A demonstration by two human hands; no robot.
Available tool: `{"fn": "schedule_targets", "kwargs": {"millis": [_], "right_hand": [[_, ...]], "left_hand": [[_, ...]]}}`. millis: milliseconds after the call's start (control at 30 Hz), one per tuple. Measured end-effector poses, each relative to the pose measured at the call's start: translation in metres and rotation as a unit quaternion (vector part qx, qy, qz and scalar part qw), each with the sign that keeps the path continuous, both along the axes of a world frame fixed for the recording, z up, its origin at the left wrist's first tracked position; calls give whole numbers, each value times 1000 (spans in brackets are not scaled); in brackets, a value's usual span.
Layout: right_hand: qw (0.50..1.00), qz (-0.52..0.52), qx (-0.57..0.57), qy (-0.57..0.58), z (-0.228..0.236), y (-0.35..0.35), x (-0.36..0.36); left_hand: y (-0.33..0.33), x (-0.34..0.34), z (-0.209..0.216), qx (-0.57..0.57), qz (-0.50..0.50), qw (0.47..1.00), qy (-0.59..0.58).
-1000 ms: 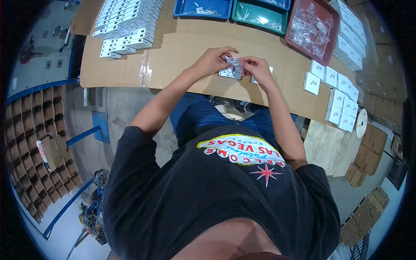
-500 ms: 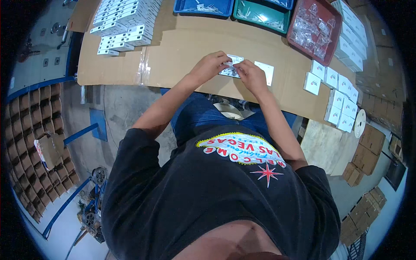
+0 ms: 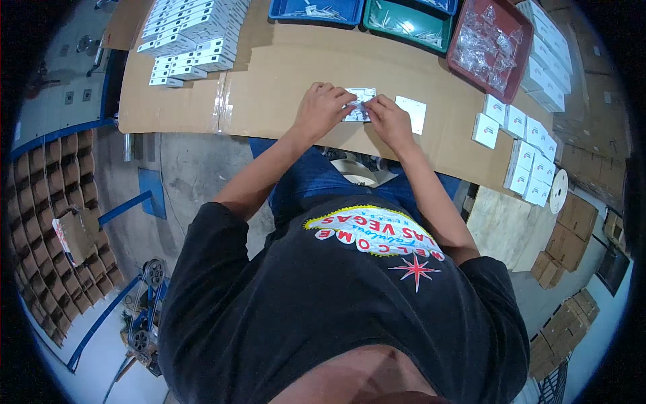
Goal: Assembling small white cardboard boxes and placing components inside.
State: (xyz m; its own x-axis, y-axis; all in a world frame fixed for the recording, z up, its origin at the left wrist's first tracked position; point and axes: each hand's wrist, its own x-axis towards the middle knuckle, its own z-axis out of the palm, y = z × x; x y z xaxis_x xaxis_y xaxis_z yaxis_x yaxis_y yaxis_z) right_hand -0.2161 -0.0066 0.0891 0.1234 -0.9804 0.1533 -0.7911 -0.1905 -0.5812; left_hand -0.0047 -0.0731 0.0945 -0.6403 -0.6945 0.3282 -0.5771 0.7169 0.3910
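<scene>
A white printed piece with dark markings (image 3: 364,93), like a leaflet or a flat card, lies on the cardboard-covered table top (image 3: 296,60) between my hands. My left hand (image 3: 323,110) is bent over its left side, fingers drawn together at the middle. From the right, my right hand (image 3: 391,120) pinches at the same spot. Some small pale thing seems to be between the fingertips, too small and covered to name. Just right of my right hand lies a plain white square piece (image 3: 412,113), flat on the table.
Stacked white boxes (image 3: 202,40) stand at the back left. Along the far edge sit a blue tray (image 3: 316,21) and a green tray (image 3: 407,42) with small white pieces, and a red tray (image 3: 464,71) with clear plastic bags. More white boxes (image 3: 525,131) occupy the right side.
My left hand has shifted slightly left and down, its fingers now lower over the printed piece. My right hand stays almost in place, still pinching.
</scene>
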Motion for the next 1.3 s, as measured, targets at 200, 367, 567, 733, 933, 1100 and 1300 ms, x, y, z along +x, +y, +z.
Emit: {"fn": "schedule_targets", "kwargs": {"millis": [200,367,567,733,933,1100,1300], "right_hand": [[999,-17,7,-46,-2,4,2],[998,-12,-21,-51,-4,4,3],[999,4,-10,-37,3,9,6],[999,-6,-42,-28,1,12,8],[999,15,-48,8,-2,14,6],[997,41,-66,17,-3,15,-1],[997,39,-60,10,-2,18,-5]], "left_hand": [[16,1,-12,-46,49,996,53],[23,1,-13,-40,64,996,39],[23,6,-20,-53,75,995,40],[27,6,-6,-38,56,997,47],[29,9,-17,-40,25,999,19],[31,9,-15,-56,10,998,14],[38,4,-9,-57,26,998,5]]}}
